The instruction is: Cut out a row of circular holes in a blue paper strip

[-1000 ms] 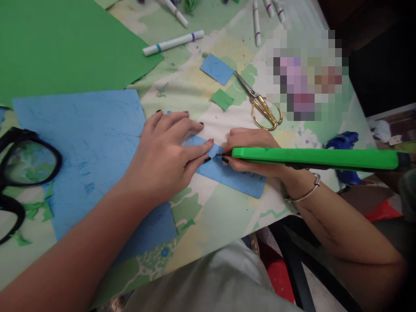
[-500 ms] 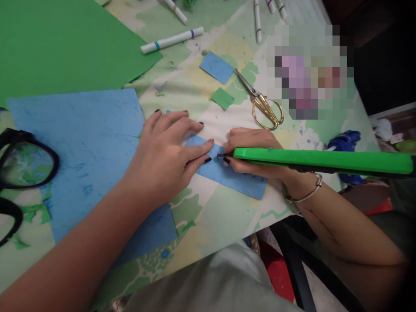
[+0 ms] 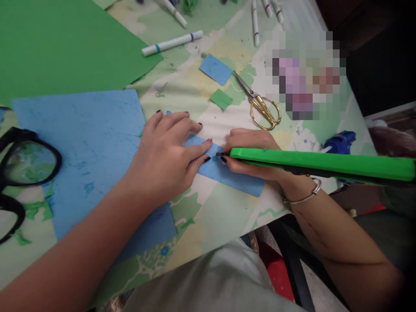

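A blue strip (image 3: 240, 178) lies slanted on the patterned tablecloth. My left hand (image 3: 169, 149) is spread, its thumb and index fingertips pressing the strip's left part. In my right hand (image 3: 250, 149) is a long green tool (image 3: 318, 159) with a dark narrow tip, which points at the strip just right of my left fingertips. The right fingers are wrapped round its front end and rest over the strip. Under my left forearm lies a large blue sheet (image 3: 81, 143).
Gold-handled scissors (image 3: 261, 106) lie beyond my right hand, beside a small blue piece (image 3: 216, 69) and a green piece (image 3: 221, 99). White markers (image 3: 172, 43), a green sheet (image 3: 65, 47), black glasses (image 3: 30, 160) and a blue glue gun (image 3: 340, 142) lie around.
The camera view has shifted slightly. The right hand and the green tool have moved a little to the left; the left hand still rests on the strip.
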Tool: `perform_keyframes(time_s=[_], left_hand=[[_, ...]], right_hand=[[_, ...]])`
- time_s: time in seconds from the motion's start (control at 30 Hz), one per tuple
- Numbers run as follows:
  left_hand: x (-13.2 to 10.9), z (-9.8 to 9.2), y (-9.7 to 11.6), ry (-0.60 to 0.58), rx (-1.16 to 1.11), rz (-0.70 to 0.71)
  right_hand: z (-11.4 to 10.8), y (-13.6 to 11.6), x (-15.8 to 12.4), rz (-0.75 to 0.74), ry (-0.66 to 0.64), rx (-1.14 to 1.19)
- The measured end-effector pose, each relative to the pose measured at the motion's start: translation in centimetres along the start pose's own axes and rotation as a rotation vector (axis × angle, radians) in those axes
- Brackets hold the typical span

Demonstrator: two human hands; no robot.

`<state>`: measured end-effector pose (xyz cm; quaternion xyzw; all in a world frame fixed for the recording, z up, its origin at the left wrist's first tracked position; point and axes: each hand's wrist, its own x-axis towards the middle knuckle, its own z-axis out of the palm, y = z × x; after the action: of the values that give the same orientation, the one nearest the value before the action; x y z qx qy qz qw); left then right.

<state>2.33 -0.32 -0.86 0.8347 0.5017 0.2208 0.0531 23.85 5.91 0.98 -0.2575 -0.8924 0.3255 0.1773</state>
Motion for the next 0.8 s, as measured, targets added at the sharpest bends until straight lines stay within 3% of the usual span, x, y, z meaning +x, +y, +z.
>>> perform_keyframes(time_s=[0.27, 0.6, 0.8], left_hand=[[-0.4, -0.7, 1.1, 0.003, 0.128, 0.111], [-0.4, -0.7, 1.1, 0.009, 0.119, 0.082], [-0.5, -0.5, 1.0, 0.014, 0.113, 0.074]], right_hand=[[0.1, -0.8, -0.8, 0.074, -0.035, 0.011], [0.8, -0.9, -0.9, 0.147, 0.070, -0.044], [0.8, -0.8, -0.9, 0.156, 0.061, -0.015]])
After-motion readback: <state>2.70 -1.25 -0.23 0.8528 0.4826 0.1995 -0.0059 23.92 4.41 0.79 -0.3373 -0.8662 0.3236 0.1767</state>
